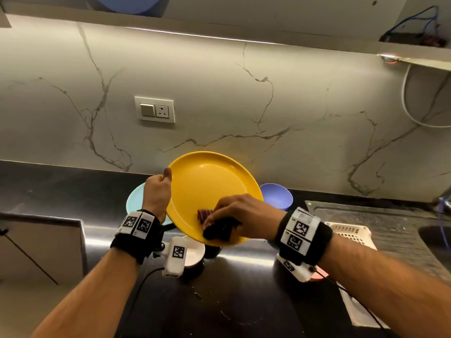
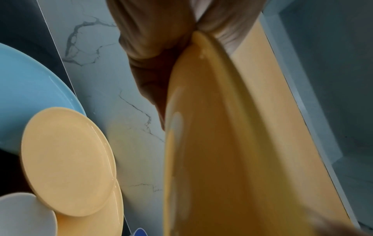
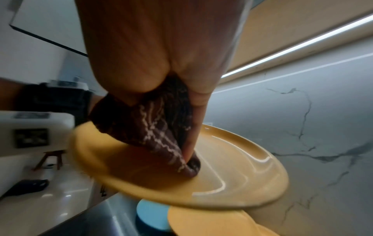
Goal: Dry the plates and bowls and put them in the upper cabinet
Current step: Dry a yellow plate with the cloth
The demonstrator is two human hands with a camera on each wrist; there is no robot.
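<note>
A large yellow plate [image 1: 207, 189] is held tilted above the black counter. My left hand [image 1: 158, 191] grips its left rim, thumb on top; in the left wrist view the fingers [image 2: 157, 47] curl behind the plate [image 2: 232, 143]. My right hand [image 1: 234, 213] clutches a dark maroon patterned cloth [image 1: 217, 228] and presses it onto the plate's near face. In the right wrist view, the cloth [image 3: 153, 127] is bunched under my fingers and touches the plate [image 3: 232, 167].
On the counter below lie a light blue plate [image 1: 133, 201], a smaller yellow plate [image 2: 68, 162], a white bowl [image 1: 195, 252] and a purple bowl [image 1: 277, 195]. A white basket [image 1: 351, 234] and a steel sink drainboard [image 1: 380, 215] are at right. The cabinet's underside [image 1: 219, 28] runs overhead.
</note>
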